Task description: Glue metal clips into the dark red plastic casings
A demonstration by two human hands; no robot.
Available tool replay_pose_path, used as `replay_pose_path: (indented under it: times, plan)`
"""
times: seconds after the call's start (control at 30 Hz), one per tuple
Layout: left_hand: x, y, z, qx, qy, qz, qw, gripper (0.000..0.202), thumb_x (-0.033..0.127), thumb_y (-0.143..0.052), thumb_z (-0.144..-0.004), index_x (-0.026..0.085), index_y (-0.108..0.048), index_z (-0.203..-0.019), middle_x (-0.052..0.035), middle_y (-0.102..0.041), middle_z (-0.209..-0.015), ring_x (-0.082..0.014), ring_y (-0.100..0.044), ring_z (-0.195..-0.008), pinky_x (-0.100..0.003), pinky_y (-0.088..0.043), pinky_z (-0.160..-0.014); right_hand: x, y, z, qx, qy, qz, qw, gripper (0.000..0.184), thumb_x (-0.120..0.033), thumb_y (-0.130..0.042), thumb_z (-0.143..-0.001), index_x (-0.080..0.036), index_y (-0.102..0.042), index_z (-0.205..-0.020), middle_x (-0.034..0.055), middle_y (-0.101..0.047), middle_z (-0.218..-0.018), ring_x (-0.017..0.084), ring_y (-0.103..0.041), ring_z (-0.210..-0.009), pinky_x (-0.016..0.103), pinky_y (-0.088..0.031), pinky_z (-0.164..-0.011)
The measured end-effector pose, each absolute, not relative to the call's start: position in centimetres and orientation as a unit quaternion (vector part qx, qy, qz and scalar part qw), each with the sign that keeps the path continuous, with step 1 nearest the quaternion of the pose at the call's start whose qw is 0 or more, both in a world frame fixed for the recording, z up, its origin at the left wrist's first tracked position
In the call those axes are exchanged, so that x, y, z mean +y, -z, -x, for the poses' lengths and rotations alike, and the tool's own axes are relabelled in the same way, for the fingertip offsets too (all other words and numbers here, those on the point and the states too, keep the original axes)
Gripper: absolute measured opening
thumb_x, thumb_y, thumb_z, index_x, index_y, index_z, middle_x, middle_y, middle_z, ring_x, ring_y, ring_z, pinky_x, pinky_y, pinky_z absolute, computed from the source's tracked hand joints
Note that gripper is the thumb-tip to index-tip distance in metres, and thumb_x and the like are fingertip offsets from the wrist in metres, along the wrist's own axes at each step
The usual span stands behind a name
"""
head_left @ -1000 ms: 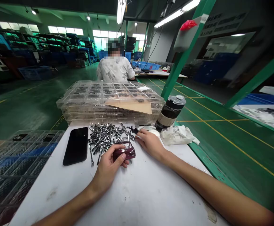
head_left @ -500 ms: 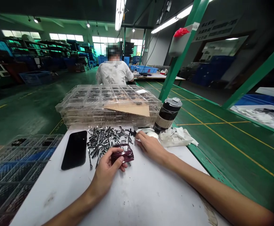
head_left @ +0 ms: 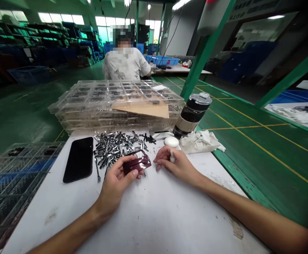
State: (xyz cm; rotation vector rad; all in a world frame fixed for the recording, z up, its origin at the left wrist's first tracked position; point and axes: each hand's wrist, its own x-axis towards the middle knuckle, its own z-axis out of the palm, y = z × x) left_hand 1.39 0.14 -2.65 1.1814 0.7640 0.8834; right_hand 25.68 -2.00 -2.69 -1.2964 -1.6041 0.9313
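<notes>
Maroon glossy piece [head_left: 140, 163], one: grasped in fingers of left hand [head_left: 116, 178], over white surface [head_left: 154, 218], beside metal-parts heap [head_left: 114, 146]. Right hand [head_left: 181, 165]: near white disc [head_left: 171, 141]; fingers curled, whether holding anything cannot be told.

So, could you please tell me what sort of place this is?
Most likely a factory workshop, perhaps for assembly. A heap of small metal parts lies on the white worktable, clear compartment trays are stacked behind it, and the green floor carries yellow lines.
</notes>
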Motion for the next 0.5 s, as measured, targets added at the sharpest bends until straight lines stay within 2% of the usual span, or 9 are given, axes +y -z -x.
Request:
replay_pose_path:
  times: [0.1, 0.2, 0.27, 0.37, 0.5]
  plan:
    - [0.2, 2.5, -1.4, 0.353, -0.386, -0.518, 0.677, 0.036, 0.028, -0.072, -0.091, 0.02, -0.061, -0.124, -0.0046, -0.075, -0.105, -0.0166, -0.071, -0.094, -0.028, -0.055, -0.09, -1.8, 2.6, -26.4, -0.6, -0.333, 0.553, 0.473, 0.018, -0.034, -0.064, -0.095, -0.019, -0.06, -0.104, 0.0031, -0.07, -0.091, 0.013, -0.063, -0.06, 0.028, -0.047, -0.061]
    - [0.1, 2.3, -1.3, 0.366, -0.378, -0.512, 0.679, 0.037, 0.029, -0.072, -0.092, 0.021, -0.06, -0.126, -0.0038, -0.075, -0.104, -0.0158, -0.07, -0.094, -0.027, -0.055, -0.09, -1.5, 1.9, -27.5, -0.625, -0.196, 0.603, 0.455, 0.011, -0.028, -0.061, -0.096, -0.019, -0.067, -0.098, 0.0034, -0.068, -0.091, 0.015, -0.061, -0.072, 0.028, -0.044, -0.066]
    - [0.1, 2.3, -1.3, 0.369, -0.372, -0.51, 0.681, 0.037, 0.03, -0.071, -0.092, 0.021, -0.06, -0.126, -0.0035, -0.075, -0.105, -0.0155, -0.07, -0.094, -0.026, -0.055, -0.089, -1.4, 1.2, -28.2, -0.689, -0.142, 0.596, 0.387, 0.009, -0.022, -0.06, -0.096, -0.018, -0.068, -0.093, 0.0037, -0.066, -0.089, 0.016, -0.06, -0.077, 0.028, -0.043, -0.07]
    - [0.1, 2.3, -1.3, 0.372, -0.366, -0.51, 0.684, 0.036, 0.03, -0.072, -0.092, 0.022, -0.061, -0.125, -0.003, -0.075, -0.105, -0.0153, -0.07, -0.093, -0.026, -0.055, -0.089, -1.3, 0.3, -28.8, -0.767, -0.144, 0.572, 0.253, 0.006, -0.018, -0.063, -0.094, -0.017, -0.067, -0.091, 0.0046, -0.062, -0.09, 0.016, -0.057, -0.073, 0.028, -0.043, -0.07]
    - [0.2, 2.3, -1.4, 0.374, -0.365, -0.511, 0.683, 0.035, 0.03, -0.073, -0.091, 0.022, -0.062, -0.124, -0.0037, -0.075, -0.106, -0.0163, -0.071, -0.093, -0.027, -0.057, -0.088, -1.6, 0.1, -28.7, -0.796, -0.142, 0.57, 0.146, 0.006, -0.013, -0.061, -0.094, -0.016, -0.064, -0.09, 0.007, -0.061, -0.093, 0.019, -0.06, -0.082, 0.03, -0.045, -0.073]
